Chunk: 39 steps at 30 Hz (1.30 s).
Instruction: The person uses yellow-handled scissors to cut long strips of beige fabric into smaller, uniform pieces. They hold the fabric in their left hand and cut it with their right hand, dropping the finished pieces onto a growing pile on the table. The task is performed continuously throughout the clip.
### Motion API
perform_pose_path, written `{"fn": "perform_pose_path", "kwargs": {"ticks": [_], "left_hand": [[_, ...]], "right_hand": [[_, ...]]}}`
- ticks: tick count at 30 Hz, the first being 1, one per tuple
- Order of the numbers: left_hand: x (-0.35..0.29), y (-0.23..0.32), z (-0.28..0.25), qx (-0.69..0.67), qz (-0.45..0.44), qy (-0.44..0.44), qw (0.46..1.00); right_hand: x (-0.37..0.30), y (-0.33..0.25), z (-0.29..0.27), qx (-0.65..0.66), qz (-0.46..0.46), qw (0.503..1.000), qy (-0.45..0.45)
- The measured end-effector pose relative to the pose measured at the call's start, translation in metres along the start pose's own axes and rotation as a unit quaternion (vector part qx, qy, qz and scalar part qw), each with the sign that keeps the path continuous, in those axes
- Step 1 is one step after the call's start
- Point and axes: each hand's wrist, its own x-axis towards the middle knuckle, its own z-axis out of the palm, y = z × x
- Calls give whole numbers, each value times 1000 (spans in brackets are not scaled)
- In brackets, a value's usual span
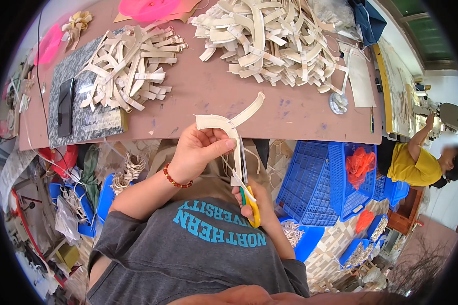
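Observation:
Between the thumb and fingers of my left hand (198,147) is a cream strap (213,122), a stitched, curved strip with one arm reaching out over the table edge and another end hanging down. A red bead bracelet circles that wrist. My right hand (259,194) grips scissors (254,212) with yellow and green handles, their blades pointing up alongside the hanging strap end. Whether the blades touch the strap, I cannot tell. A thin cord dangles near the blades. Both hands are in front of my body, just off the table's near edge.
On the brown table (198,96) lie a smaller strap pile (132,63) on a granite slab (66,114), a larger strap pile (269,40) and a phone (65,107). Blue crates (310,178) stand on the floor at right. A person in yellow (417,165) works farther right.

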Motion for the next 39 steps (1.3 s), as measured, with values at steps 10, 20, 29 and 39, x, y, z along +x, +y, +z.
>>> {"fn": "perform_pose_path", "kwargs": {"ticks": [10,20,29,39], "left_hand": [[-1,0,1,-1,1,1,1000],[-1,2,0,-10,-23,-2,1000],[1,-3,-2,-29,-26,-21,999],[15,-11,-17,-431,-155,-173,872]], "right_hand": [[-2,0,1,42,28,999,0],[-3,0,-2,4,1,1000,9],[-4,-2,0,-1,24,999,24],[-3,8,2,176,-50,979,91]]}}
